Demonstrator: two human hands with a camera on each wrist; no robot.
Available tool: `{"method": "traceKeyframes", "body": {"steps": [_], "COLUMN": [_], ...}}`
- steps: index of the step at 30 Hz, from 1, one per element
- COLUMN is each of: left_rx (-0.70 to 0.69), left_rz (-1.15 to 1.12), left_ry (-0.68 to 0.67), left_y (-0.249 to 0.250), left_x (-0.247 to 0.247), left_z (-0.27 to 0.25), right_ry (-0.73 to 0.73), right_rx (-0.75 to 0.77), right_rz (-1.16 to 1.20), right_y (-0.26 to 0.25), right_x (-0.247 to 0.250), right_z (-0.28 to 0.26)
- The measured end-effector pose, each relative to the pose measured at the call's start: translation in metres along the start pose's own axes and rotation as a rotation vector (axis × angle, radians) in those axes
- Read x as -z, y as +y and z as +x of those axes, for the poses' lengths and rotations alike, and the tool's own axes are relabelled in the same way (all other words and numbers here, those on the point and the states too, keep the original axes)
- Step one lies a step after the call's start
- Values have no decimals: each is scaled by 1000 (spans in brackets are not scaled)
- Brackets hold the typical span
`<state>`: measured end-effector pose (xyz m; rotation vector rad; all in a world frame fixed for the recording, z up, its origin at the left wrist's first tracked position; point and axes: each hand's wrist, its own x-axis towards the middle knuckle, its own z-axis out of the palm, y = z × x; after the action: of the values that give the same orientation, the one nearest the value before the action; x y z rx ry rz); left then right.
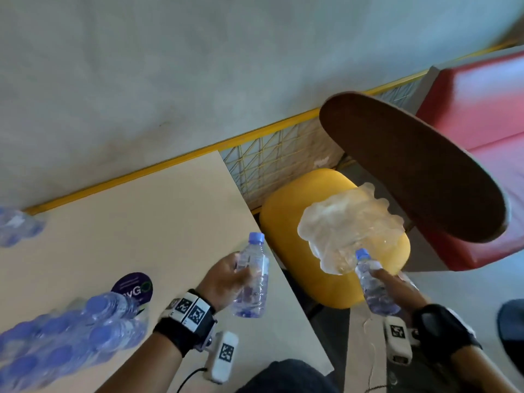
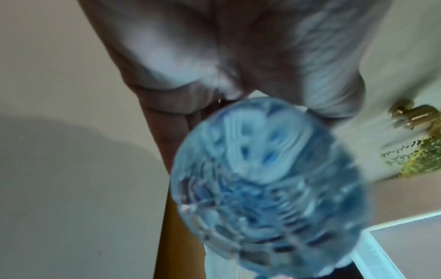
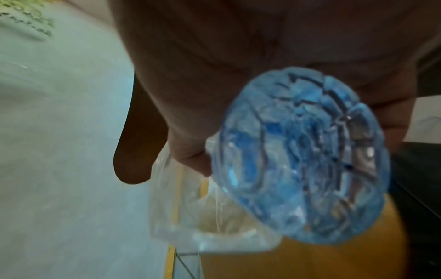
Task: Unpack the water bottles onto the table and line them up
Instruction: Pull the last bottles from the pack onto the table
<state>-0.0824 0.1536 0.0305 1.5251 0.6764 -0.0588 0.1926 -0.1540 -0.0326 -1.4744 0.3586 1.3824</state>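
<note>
I have one small clear plastic water bottle with a blue cap in my left hand, fingers wrapped round its middle, held above the right edge of the pale beige table. My right hand is curled round a second clear blue-capped bottle and seems to pinch the crumpled clear plastic wrap with it; the wrap hangs over the yellow padded seat, off the table. Both bottles are tilted, caps pointing away from me.

I judge this to be the carrying step: two bottles are out of the pack and neither is set down. Next I need to swing both over the table, stand them upright on their bases beside the cluster of blue-capped bottles at my near left, and shed the wrap.

From the wrist views the bases are ribbed and bluish, thin-walled, and the bottles look full, so a firm grip should hold without crushing them.
</note>
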Motion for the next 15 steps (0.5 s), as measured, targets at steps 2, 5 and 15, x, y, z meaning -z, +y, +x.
{"method": "traceKeyframes", "body": {"steps": [2,5,15], "left_rx": [-38,-27,-34], "left_rz": [16,245,562], "left_ry": [107,286,502], "left_y": [-5,-15,-45], "left_x": [24,63,151], "left_z": [-24,-55,-122], "right_ry": [-65,26,-160], "right_rx": [-30,-6,599], "right_rz": [87,-104,-1159], "right_y": [30,69,88], "right_x": [-12,-37,-239], "right_z": [-14,-28,-56]}}
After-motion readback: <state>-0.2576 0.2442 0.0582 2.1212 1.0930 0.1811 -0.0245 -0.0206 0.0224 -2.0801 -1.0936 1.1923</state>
